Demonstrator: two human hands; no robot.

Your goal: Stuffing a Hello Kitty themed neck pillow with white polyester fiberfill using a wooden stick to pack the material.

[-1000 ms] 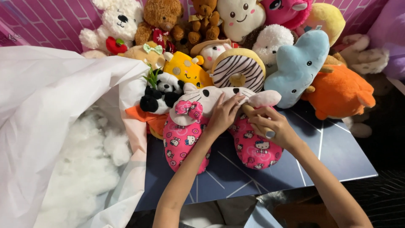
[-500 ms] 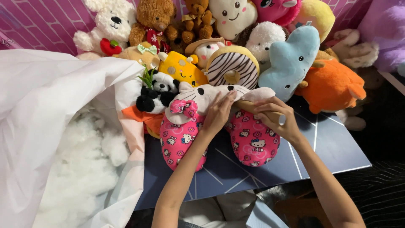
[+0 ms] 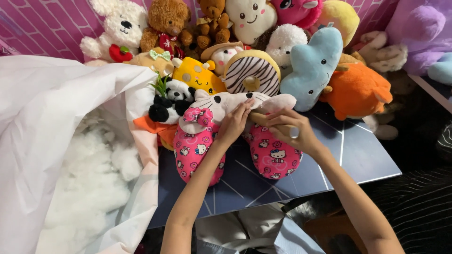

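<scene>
- Down on a dark blue board [image 3: 358, 155] with thin white lines lies our pink cat-faced neck pillow [image 3: 221, 136], its two patterned arms pointing toward us.
- Our left hand [image 3: 234, 123] has its fingers curled and pinching the pillow's white top.
- Our right hand [image 3: 292, 129] is closed around a wooden stick [image 3: 275, 126], whose tip sits at the pillow's top seam.
- Left of the board, a big white bag [image 3: 42, 117] gapes open over loose white stuffing [image 3: 89, 183].
- Behind the pillow, plush toys crowd against a pink brick-patterned wall [image 3: 47, 28]: a panda [image 3: 167, 101], a striped doughnut [image 3: 252, 70], a blue whale [image 3: 313, 66], an orange toy [image 3: 358, 91].
</scene>
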